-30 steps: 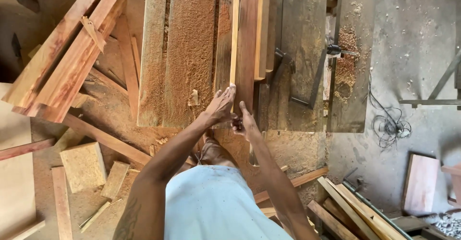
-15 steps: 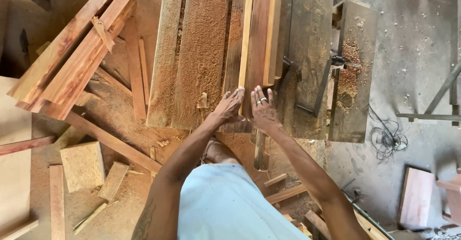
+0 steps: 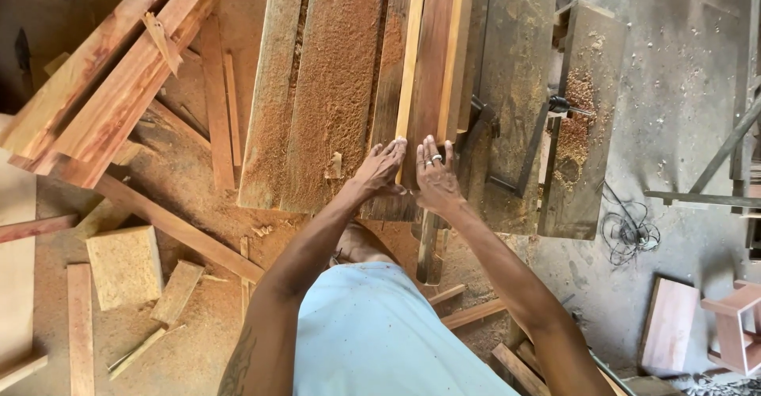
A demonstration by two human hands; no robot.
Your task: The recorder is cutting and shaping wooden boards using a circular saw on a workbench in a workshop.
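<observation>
Sawdust coats the bench point(image 3: 333, 87) and the workshop floor, where offcuts lie scattered. Both hands rest flat, fingers spread and gripping nothing, on the near end of a reddish plank point(image 3: 434, 55): left hand point(image 3: 382, 168) at its pale edge, right hand point(image 3: 432, 176) just beside. Its long axis runs straight away from them. It looks stiff, fairly heavy and dusty-slick, best held by both long edges near this end.

Reddish-brown plank point(image 3: 432, 63), pale-blue shirt point(image 3: 380, 332)
</observation>
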